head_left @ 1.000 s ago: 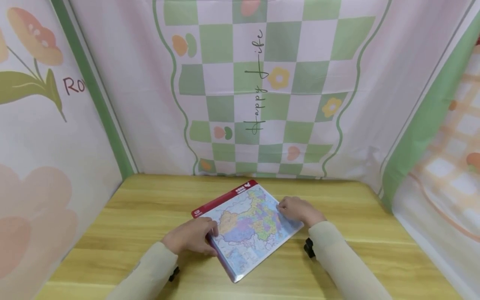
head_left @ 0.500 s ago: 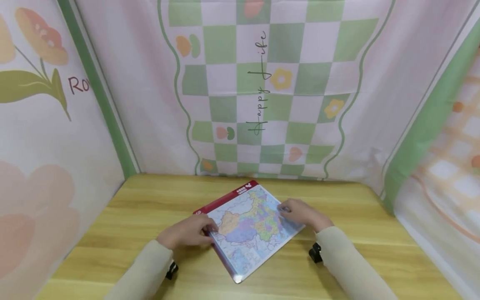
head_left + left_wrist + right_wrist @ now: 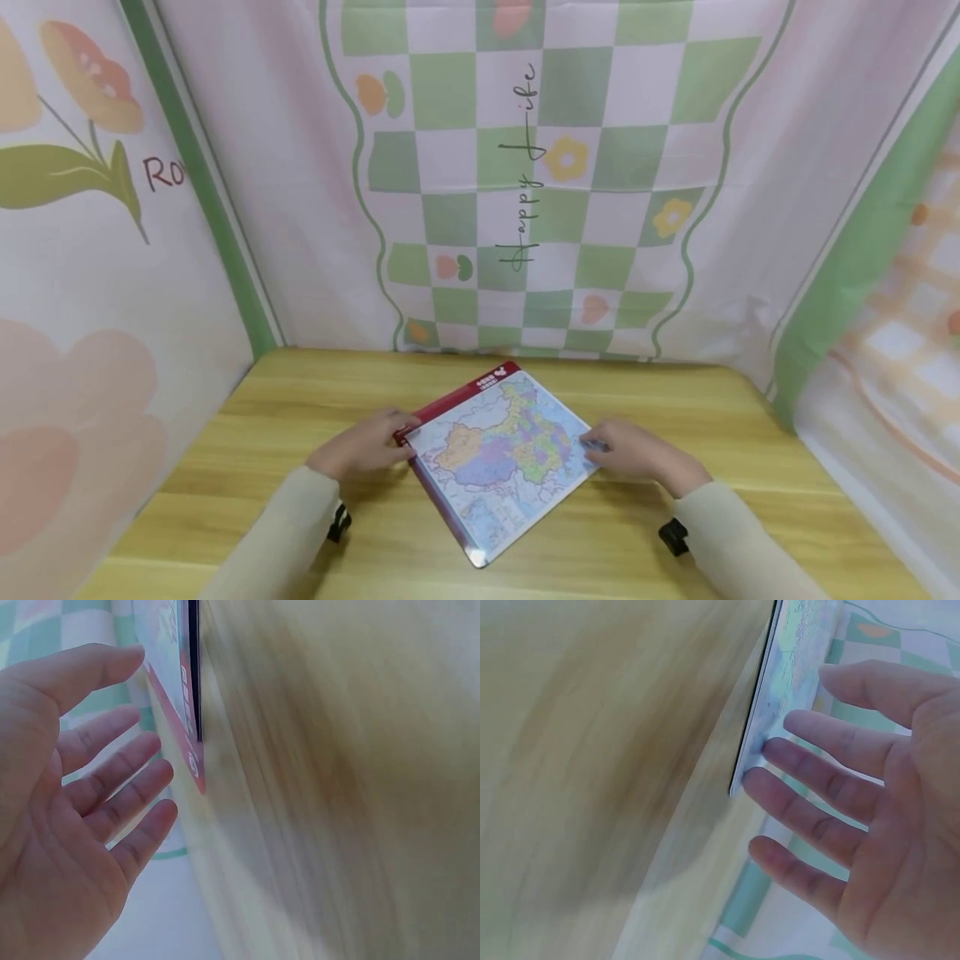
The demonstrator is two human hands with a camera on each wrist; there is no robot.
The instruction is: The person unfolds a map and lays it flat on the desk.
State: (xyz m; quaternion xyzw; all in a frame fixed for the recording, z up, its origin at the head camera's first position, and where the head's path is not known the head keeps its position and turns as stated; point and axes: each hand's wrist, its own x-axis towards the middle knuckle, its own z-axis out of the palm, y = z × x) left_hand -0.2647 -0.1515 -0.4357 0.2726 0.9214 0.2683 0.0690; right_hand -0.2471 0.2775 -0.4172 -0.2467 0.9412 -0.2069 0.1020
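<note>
A flat map board (image 3: 491, 467) lies turned at an angle on the wooden table, showing a colourful map of China under a red header strip (image 3: 457, 398). At its left corner is my left hand (image 3: 367, 443), with thumb and fingers spread apart around the edge. My right hand (image 3: 636, 452) is at the right corner, its fingertips overlapping the board in the head view. The left wrist view shows relaxed left fingers (image 3: 124, 787) beside the board's red corner (image 3: 196, 769). In the right wrist view, loosely extended fingers (image 3: 810, 817) lie alongside the board's thin dark edge (image 3: 751, 712).
The wooden table (image 3: 300, 392) has its back edge against a green-and-white checked curtain (image 3: 525, 208). Printed fabric walls (image 3: 82, 292) stand on both sides. Each wrist wears a small black device, such as the one (image 3: 675, 537) on the right.
My left hand has drawn back leftward to the board's red corner. My right hand has moved right and down toward the right corner. The map board has hardly moved.
</note>
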